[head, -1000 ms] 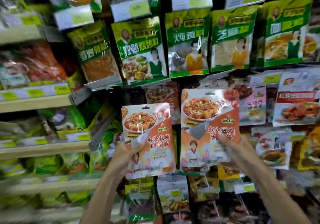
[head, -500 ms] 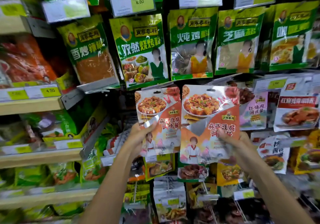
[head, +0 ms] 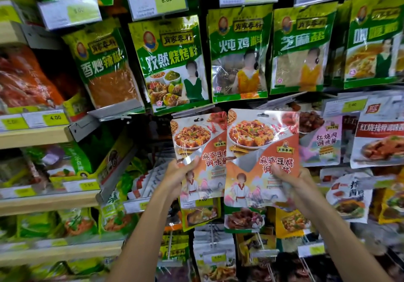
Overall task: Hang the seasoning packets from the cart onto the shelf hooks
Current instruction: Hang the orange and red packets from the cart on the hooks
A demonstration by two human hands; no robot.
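Two orange mapo tofu seasoning packets are held up side by side in front of the shelf. My left hand (head: 178,173) grips the left packet (head: 200,148) by its lower left edge, thumb on the front. My right hand (head: 293,178) holds the right packet (head: 260,150) at its lower right, thumb over the printed text. The right packet overlaps the left one's right edge. Each has a hang slot at the top. Both sit just below the row of green packets (head: 175,63). The hook behind them is hidden.
Price tags (head: 157,1) hang above the green row. A red braised-pork packet (head: 323,142) and a rib-sauce packet (head: 380,137) hang to the right. Wooden shelves (head: 32,135) with bagged goods stand at the left. More packets hang on hooks below my hands.
My left hand lifted its packet up and to the right until it sits against the right packet. The right packet stayed about level. The view tilted slightly upward.
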